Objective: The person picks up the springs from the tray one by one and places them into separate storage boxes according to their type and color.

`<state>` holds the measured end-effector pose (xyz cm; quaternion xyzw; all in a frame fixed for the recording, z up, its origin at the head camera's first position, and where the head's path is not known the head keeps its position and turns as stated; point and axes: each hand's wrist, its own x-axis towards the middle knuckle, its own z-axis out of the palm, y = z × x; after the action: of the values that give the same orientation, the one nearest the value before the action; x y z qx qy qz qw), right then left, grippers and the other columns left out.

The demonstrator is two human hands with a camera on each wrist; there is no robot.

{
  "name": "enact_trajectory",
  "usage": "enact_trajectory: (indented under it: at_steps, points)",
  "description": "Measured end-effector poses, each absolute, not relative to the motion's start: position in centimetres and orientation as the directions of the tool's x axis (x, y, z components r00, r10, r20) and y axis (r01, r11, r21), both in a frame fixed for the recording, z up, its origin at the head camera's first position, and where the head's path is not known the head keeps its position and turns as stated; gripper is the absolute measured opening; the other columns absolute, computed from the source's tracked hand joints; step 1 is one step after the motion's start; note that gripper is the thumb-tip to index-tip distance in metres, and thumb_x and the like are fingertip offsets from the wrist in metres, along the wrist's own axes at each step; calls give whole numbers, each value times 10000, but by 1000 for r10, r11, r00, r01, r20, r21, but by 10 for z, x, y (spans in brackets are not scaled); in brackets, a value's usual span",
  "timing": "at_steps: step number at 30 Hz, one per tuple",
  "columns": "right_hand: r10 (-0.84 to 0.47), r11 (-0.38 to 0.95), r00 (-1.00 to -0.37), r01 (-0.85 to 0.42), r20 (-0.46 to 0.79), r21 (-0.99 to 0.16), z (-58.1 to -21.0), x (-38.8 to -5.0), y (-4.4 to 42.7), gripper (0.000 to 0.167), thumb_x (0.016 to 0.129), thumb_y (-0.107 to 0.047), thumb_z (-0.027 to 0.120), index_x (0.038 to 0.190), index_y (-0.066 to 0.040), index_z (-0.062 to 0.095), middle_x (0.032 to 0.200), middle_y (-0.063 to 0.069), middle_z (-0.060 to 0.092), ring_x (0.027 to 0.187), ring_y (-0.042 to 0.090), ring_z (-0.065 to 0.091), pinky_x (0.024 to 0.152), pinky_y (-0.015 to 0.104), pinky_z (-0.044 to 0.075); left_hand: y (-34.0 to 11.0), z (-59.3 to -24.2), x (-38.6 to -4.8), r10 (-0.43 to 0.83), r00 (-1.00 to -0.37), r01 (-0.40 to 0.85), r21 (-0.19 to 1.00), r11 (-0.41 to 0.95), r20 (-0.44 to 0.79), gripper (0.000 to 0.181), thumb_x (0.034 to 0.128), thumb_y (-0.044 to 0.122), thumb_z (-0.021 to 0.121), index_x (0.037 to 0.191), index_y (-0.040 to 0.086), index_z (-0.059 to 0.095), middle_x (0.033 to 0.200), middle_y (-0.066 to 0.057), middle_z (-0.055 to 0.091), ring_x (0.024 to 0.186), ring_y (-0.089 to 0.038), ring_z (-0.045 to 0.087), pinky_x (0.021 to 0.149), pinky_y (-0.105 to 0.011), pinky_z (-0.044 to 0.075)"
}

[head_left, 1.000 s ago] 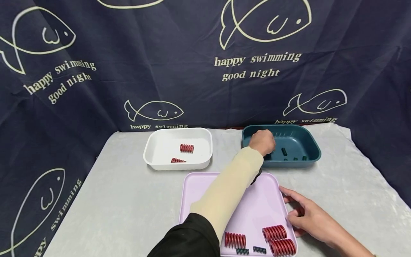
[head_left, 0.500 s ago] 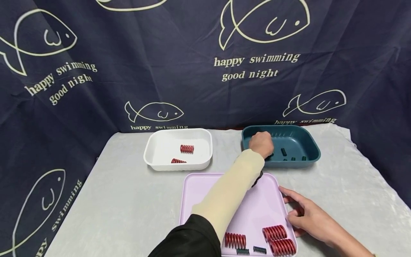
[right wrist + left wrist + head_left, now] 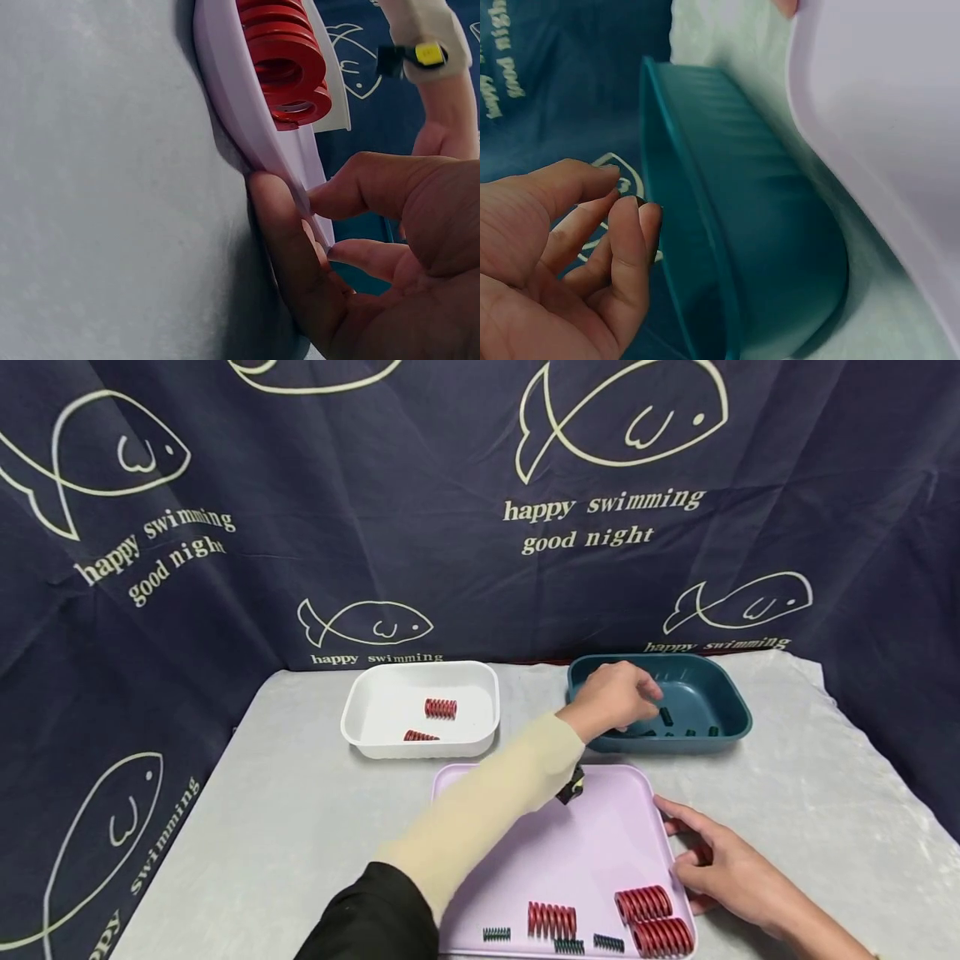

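My left hand (image 3: 613, 695) is over the left part of the teal bin (image 3: 697, 745), its fingers loosely bent. In the left wrist view, thumb and fingertips stand slightly apart beside the bin's rim; a small dark sliver shows between the fingers, too unclear to name. Several small dark green springs (image 3: 666, 717) lie in the bin. My right hand (image 3: 723, 864) holds the right edge of the lilac tray (image 3: 600, 835), the rim between its digits in the right wrist view. On the tray lie large red springs (image 3: 643, 903) and small green springs (image 3: 497, 934).
A white bin (image 3: 420, 749) with red springs (image 3: 440, 708) stands at the back left. The table (image 3: 300, 827) has a pale cloth. A dark blue fish-print curtain (image 3: 465, 527) hangs behind and at both sides. My left forearm crosses above the tray.
My left hand has lifted from inside the teal bin, its fingers loosening from a closed pose. The forearm swung left, revealing a green spring on the tray. The right hand stayed put.
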<state>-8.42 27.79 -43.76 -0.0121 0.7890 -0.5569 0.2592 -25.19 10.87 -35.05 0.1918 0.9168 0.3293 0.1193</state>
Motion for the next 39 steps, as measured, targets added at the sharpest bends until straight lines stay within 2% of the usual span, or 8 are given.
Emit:
enact_trajectory:
  at_steps: [4, 8, 13, 16, 23, 32, 36, 39]
  points:
    - [-307, 375, -868, 265, -389, -888, -438, -83, 278, 881, 879, 71, 636, 1630, -14, 184, 1383, 306, 437, 820, 273, 578, 580, 470, 616, 86, -346, -241, 507, -861, 341, 687, 642, -47, 167, 934, 213, 788, 1090, 273, 785, 902, 181, 701, 681, 19, 628, 549, -153, 538]
    - [-301, 377, -878, 248, -372, -892, -437, -82, 276, 870, 874, 72, 638, 1625, -12, 207, 1373, 298, 436, 806, 264, 578, 566, 466, 614, 59, -344, -229, 571, -821, 411, 703, 581, 8, 180, 933, 205, 788, 1111, 234, 785, 902, 177, 703, 708, 51, 619, 591, -143, 542]
    - [-290, 393, -888, 230, -357, -890, -435, -81, 274, 867, 864, 77, 636, 1623, -20, 229, 1385, 303, 434, 819, 267, 575, 554, 467, 611, 27, -345, -213, 619, -782, 513, 641, 571, 73, 222, 925, 249, 800, 1146, 234, 786, 941, 194, 725, 901, -5, 657, 735, -120, 483]
    - [-278, 398, -887, 242, -368, -885, -434, -81, 273, 870, 862, 77, 640, 1625, -33, 234, 1397, 295, 427, 845, 282, 565, 560, 475, 613, 8, -349, -203, 625, -776, 525, 631, 571, 80, 236, 912, 245, 809, 1147, 242, 788, 931, 210, 727, 944, -41, 662, 744, -144, 477]
    - [-258, 409, -892, 247, -371, -878, -433, -80, 271, 870, 853, 81, 640, 1623, -49, 257, 1393, 273, 433, 864, 287, 571, 558, 473, 611, -35, -360, -183, 586, -808, 450, 705, 549, 60, 237, 888, 178, 815, 1121, 211, 791, 892, 177, 720, 711, -3, 643, 673, -202, 519]
    - [-266, 402, -896, 232, -356, -886, -435, -79, 271, 870, 848, 83, 638, 1621, -48, 260, 1394, 287, 437, 874, 291, 566, 552, 470, 610, -86, -378, -158, 531, -845, 380, 767, 518, 61, 224, 889, 141, 818, 1109, 164, 785, 890, 149, 719, 792, -74, 677, 728, -242, 567]
    - [-271, 394, -897, 228, -350, -890, -435, -79, 271, 874, 844, 86, 638, 1621, -42, 257, 1397, 296, 433, 870, 291, 570, 551, 471, 611, -110, -389, -149, 507, -860, 356, 784, 508, 62, 234, 887, 120, 817, 1117, 108, 775, 899, 111, 734, 747, -82, 671, 660, -252, 566]
    - [-270, 397, -898, 226, -348, -890, -436, -78, 272, 875, 840, 87, 634, 1620, -40, 259, 1391, 293, 437, 842, 281, 575, 549, 467, 610, -125, -395, -143, 469, -883, 293, 813, 503, 28, 252, 882, 128, 819, 1124, 81, 762, 919, 70, 739, 711, -105, 664, 580, -277, 567]
